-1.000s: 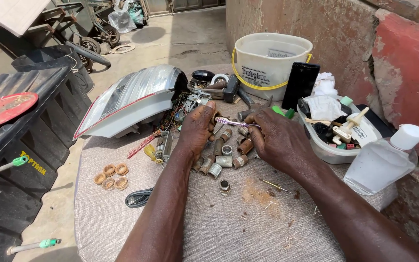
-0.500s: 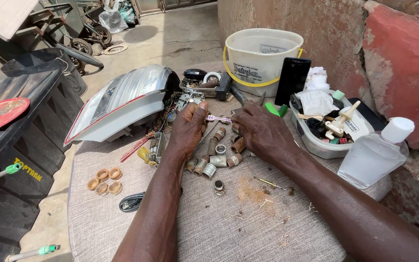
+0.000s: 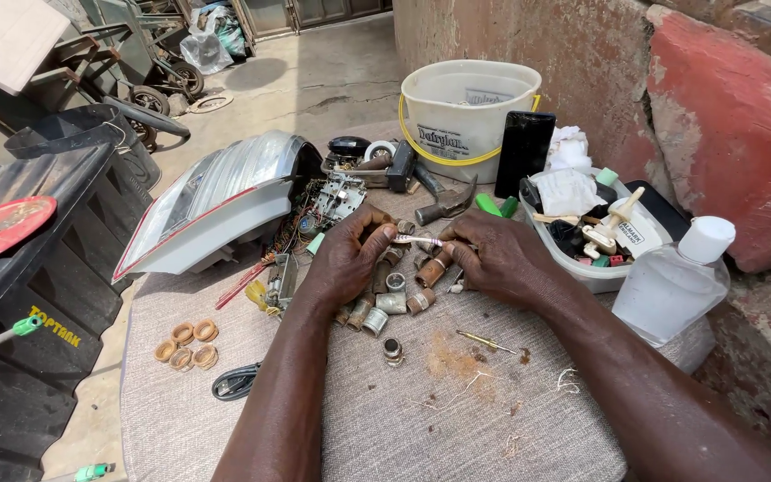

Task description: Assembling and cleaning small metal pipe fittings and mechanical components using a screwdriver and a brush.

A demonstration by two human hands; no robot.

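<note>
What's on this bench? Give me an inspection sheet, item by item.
Surface: grey cloth, rust dust near the middle.
Job's things: thin metal piece held over rusty fittings.
Clutter: headlight, rings, bucket, hammer, bottle, tub, small screwdriver.
Grips: left hand and right hand pinch the piece's ends.
Cables: loose wires by the headlight.
Surroundings: red wall, black tank.
</note>
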